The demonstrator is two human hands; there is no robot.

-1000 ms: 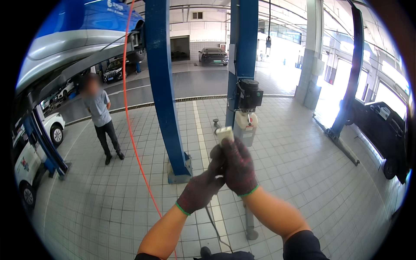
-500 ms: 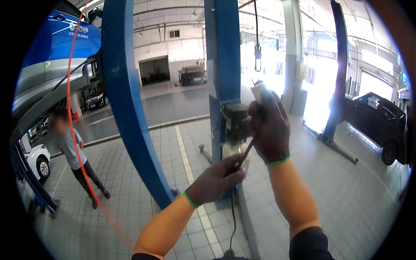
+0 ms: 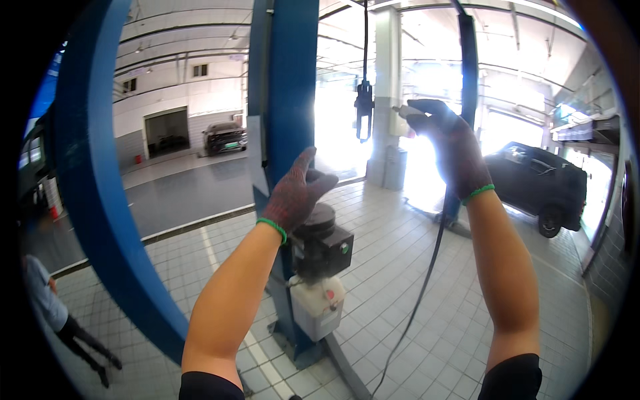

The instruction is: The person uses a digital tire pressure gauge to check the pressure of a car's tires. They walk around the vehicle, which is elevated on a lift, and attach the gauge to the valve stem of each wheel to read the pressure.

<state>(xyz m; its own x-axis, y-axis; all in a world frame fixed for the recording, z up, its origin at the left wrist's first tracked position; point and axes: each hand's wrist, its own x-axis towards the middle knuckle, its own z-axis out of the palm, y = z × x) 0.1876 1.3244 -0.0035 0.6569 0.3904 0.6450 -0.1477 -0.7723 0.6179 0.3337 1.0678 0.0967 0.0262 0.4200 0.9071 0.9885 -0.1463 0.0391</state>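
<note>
In dark gloves with green cuffs, both my hands are raised in front of me. My right hand (image 3: 457, 147) is closed on a pale electrical plug (image 3: 404, 112), whose prong end points left. From below that hand a black cable (image 3: 427, 280) hangs to the floor. My left hand (image 3: 295, 193) is open and holds nothing, index finger and thumb apart, in front of the blue lift post. A black hanging socket (image 3: 364, 107) dangles on a cord between my hands, just left of the plug and apart from it.
The blue lift post (image 3: 293, 80) carries a black motor unit (image 3: 327, 247) and a whitish fluid tank (image 3: 318, 310). Another blue post (image 3: 100, 153) leans through the left side. A black car (image 3: 533, 180) stands at the right. At the far left is a person (image 3: 50, 300).
My left hand has let go of the cable and risen to the left, opening. My right hand has moved right and up with the plug. The view has turned right.
</note>
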